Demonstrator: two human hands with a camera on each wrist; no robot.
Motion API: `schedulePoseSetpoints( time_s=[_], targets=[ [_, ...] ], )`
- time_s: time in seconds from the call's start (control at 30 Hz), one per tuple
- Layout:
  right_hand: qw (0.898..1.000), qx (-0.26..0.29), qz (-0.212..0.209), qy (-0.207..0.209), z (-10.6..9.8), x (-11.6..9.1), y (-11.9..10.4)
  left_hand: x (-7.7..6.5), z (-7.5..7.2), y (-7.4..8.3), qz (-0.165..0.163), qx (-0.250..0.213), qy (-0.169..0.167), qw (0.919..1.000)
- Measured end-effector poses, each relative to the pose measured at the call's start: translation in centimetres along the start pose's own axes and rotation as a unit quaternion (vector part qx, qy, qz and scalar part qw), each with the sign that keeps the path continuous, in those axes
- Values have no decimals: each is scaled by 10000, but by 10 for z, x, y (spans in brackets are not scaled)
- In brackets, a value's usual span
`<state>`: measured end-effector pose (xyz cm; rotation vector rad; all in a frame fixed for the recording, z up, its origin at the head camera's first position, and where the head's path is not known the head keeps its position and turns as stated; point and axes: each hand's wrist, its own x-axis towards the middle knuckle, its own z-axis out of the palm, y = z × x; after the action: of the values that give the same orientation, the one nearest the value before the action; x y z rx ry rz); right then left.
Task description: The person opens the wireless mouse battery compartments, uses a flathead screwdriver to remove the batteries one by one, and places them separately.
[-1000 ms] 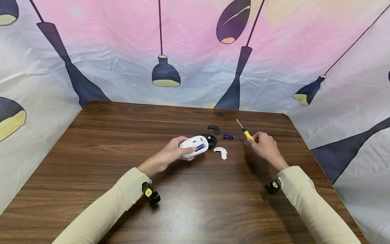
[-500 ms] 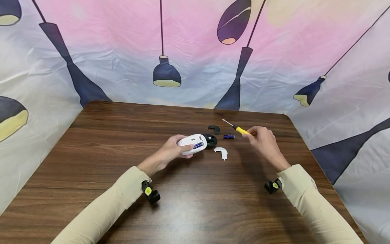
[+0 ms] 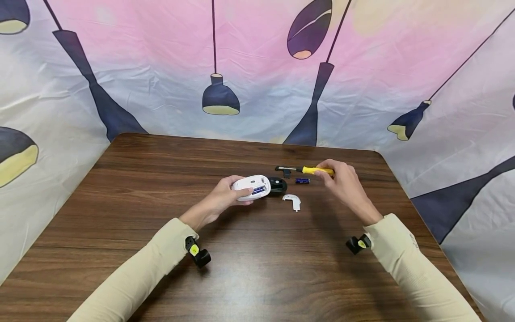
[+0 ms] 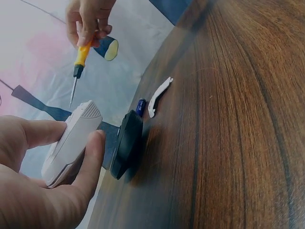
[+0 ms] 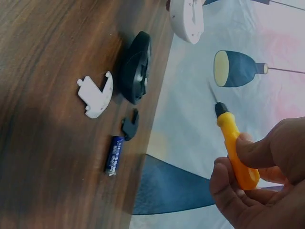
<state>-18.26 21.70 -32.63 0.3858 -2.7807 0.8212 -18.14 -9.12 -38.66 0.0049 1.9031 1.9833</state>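
My left hand (image 3: 221, 197) grips a white computer mouse (image 3: 241, 184) by its sides, underside up, with a blue battery (image 3: 259, 190) in its open compartment. My right hand (image 3: 343, 184) pinches a screwdriver (image 3: 318, 171) by its yellow handle, held above the table with its shaft pointing left toward the mouse. Below and just right of the white mouse, a black mouse (image 5: 135, 71) lies upside down on the table. A loose blue battery (image 5: 114, 155), a white cover (image 5: 96, 95) and a black cover (image 5: 129, 125) lie beside it.
The brown wooden table (image 3: 249, 268) stretches out in front, its far edge against a patterned cloth backdrop (image 3: 169, 89). A camera (image 3: 198, 253) is strapped at the left wrist, and another camera (image 3: 357, 244) at the right.
My right hand has risen and moved slightly left, swinging the screwdriver from upright-slanted to nearly level, its tip now over the black cover. The white mouse has shifted a little left and up.
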Motion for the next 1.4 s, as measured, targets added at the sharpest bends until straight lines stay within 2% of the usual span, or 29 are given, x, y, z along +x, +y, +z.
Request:
schedulePoseSetpoints(
  time_s=[0.37, 0.67, 0.87, 1.4],
  targets=[
    [9991, 228, -327, 128, -3, 6, -15, 3, -4, 0, 15, -282, 147, 9995],
    [9958, 576, -698, -162, -2, 11, -31, 4, -6, -2, 54, -221, 151, 9996],
    [9933, 717, -789, -447, 0, 13, -39, 4, -5, -2, 62, -218, 130, 9997],
    [9927, 196, -976, -682, 3, 16, -55, 3, -4, -3, 128, -122, 170, 9997]
  ],
)
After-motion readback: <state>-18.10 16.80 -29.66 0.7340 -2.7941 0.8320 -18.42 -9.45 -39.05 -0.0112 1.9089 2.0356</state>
